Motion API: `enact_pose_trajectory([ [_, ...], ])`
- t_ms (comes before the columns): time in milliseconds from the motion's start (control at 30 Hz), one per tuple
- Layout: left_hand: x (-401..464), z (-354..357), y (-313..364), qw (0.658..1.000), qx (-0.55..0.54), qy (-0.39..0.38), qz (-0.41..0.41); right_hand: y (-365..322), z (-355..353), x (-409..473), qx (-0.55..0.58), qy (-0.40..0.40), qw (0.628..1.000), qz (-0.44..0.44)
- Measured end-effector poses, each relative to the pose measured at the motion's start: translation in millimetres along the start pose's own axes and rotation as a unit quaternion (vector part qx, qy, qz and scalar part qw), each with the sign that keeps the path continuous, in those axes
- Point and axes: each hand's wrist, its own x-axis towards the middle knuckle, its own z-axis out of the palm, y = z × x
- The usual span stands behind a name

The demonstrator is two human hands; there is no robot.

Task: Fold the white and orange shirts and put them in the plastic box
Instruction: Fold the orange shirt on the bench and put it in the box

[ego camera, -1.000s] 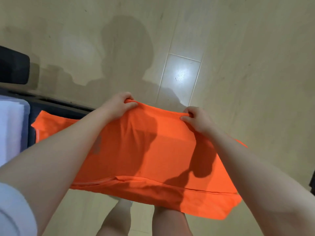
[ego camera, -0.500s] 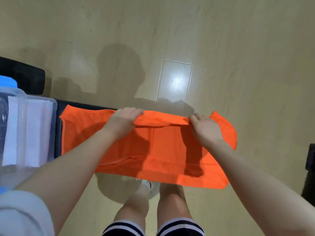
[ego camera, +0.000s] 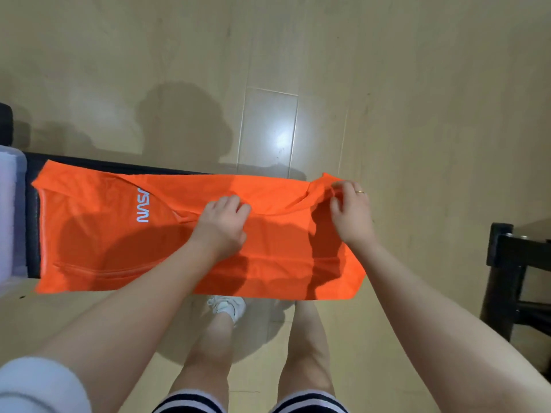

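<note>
**Orange shirt spread wider, hands shifted right**

Since half a second ago the orange shirt [ego camera: 277, 248] has been opened out into a longer band, a white NASA print [ego camera: 142, 205] has come into view on its left part, and both hands have moved to the right along the cloth.

At the far left edge sits the plastic box [ego camera: 13, 272], translucent, with pale folded fabric inside that is too blurred to name with certainty. Just beside it a dark bench [ego camera: 31, 234] runs rightward, and the left end of the shirt lies over it, touching the box's side or nearly so. The rest of the shirt hangs stretched in the air above the wooden floor [ego camera: 417, 84], with a folded hem running along its near edge.

Near the shirt's middle, the left hand [ego camera: 222, 228] rests knuckles up with its fingers curled into the cloth, gripping a fold at the point where a diagonal crease meets it. Below the shirt, the person's bare legs and one white shoe [ego camera: 228, 307] show, with striped shorts at the near edge of the view.

Further right, the right hand [ego camera: 351, 213], wearing a ring, pinches the far right corner of the shirt between thumb and fingers, lifting a small peak of fabric. A dark piece of furniture [ego camera: 507, 278] stands at the right edge, well apart from the shirt.
</note>
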Motion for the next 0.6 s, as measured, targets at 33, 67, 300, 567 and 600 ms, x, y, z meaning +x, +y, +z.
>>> enact_pose_trajectory([
  [33, 10.2, 1.9, 13.5, 1.000, -0.014, 0.006, 0.014, 9.5, -4.5, 8.7, 0.019, -0.005, 1.000, 0.021],
  [67, 21.9, 4.2, 27.0, 0.999, -0.021, 0.019, 0.025, 20.2, -6.7, 19.5, 0.031, -0.016, 0.999, 0.042],
  [300, 91.5, 16.6, 100.6, 0.996, -0.078, 0.043, -0.010, 69.9, 0.2, 82.8, 0.180, -0.233, 0.936, 0.193],
  [567, 109.0, 10.5, 117.9, 0.958, -0.240, 0.054, -0.149, 82.4, -1.4, 103.6, 0.300, -0.342, 0.856, 0.245],
  [600, 106.0, 8.3, 118.5, 0.953, -0.259, 0.053, -0.147, 83.1, -4.1, 100.8, 0.309, -0.339, 0.856, 0.237],
])
